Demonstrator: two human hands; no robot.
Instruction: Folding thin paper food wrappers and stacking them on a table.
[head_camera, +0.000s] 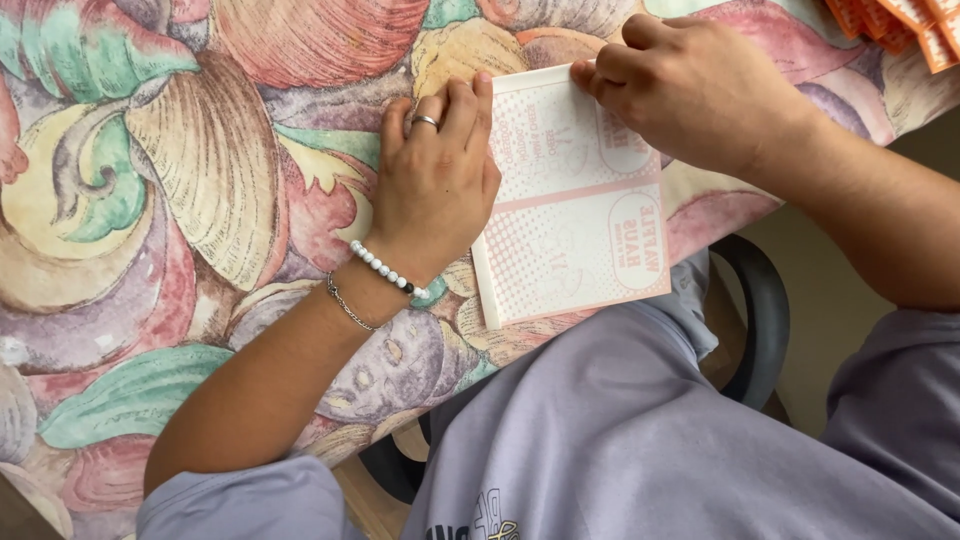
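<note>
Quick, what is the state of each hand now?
Left hand: flat, fingers together, pressing on the left edge of the pink-and-white printed sheet.
Right hand: fingers curled, pinching the sheet's top edge.

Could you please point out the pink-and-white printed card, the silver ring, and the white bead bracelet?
Pink-and-white printed card (575, 215), head view, the dotted middle of its face.
Silver ring (426, 121), head view, the band on a left-hand finger.
White bead bracelet (385, 269), head view, beads across the left wrist.

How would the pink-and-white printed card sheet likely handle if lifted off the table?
The card sheet looks thin with a folded left edge, so probably light and bendy. It lies flat under the left hand and right hand, so unlikely to roll.
</note>
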